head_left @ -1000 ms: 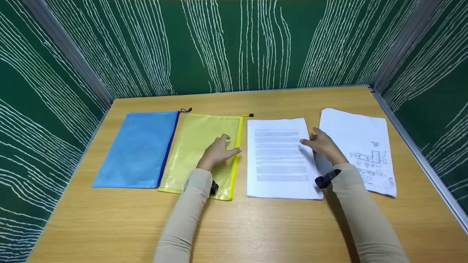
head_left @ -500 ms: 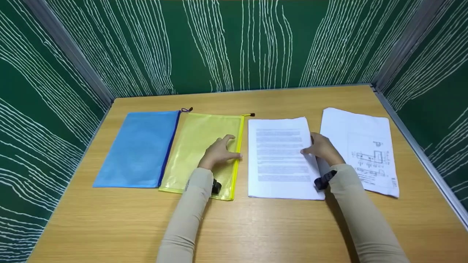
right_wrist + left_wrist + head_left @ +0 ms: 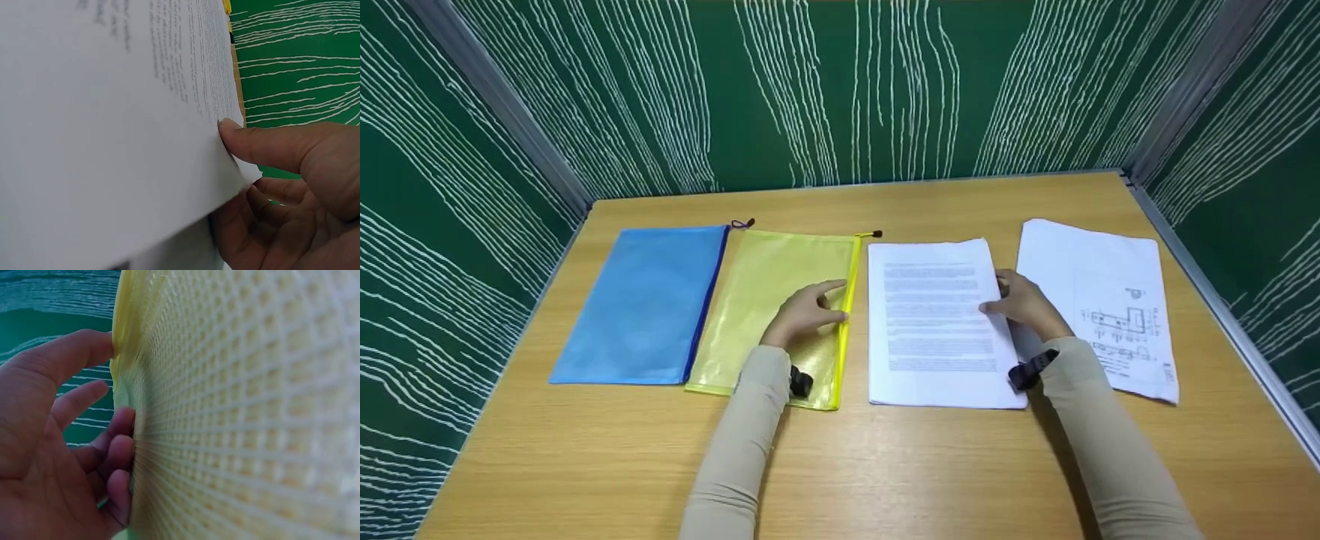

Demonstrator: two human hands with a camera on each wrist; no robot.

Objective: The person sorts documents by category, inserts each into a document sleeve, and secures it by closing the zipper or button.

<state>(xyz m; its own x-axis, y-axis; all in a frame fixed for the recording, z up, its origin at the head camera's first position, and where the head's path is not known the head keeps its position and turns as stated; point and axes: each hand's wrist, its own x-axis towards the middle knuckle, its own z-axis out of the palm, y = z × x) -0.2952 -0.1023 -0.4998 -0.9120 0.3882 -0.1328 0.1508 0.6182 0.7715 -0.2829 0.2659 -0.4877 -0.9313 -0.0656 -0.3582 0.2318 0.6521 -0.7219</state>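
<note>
My left hand [image 3: 806,311] is over the yellow zip pouch [image 3: 780,262], thumb and forefinger reaching to its bright zip edge. In the left wrist view one digit [image 3: 93,346] touches that edge, the other fingertips lie bent close against the mesh, and a gap shows between them. My right hand [image 3: 1027,304] grips the right edge of a stack of printed sheets [image 3: 934,315]. In the right wrist view the thumb [image 3: 259,146] presses on top and the fingers [image 3: 242,225] curl beneath the raised edge.
A blue zip pouch [image 3: 649,300] lies left of the yellow one. Right of the printed sheets is another pile of paper [image 3: 1087,262] with a drawing, partly behind my right arm. Green boards [image 3: 877,90] with white lines wall in the wooden table [image 3: 855,472].
My right hand has come down onto the edge of the printed sheets and taken hold of it. My left forefinger has stretched out to the zip edge, and the thumb has drawn slightly back.
</note>
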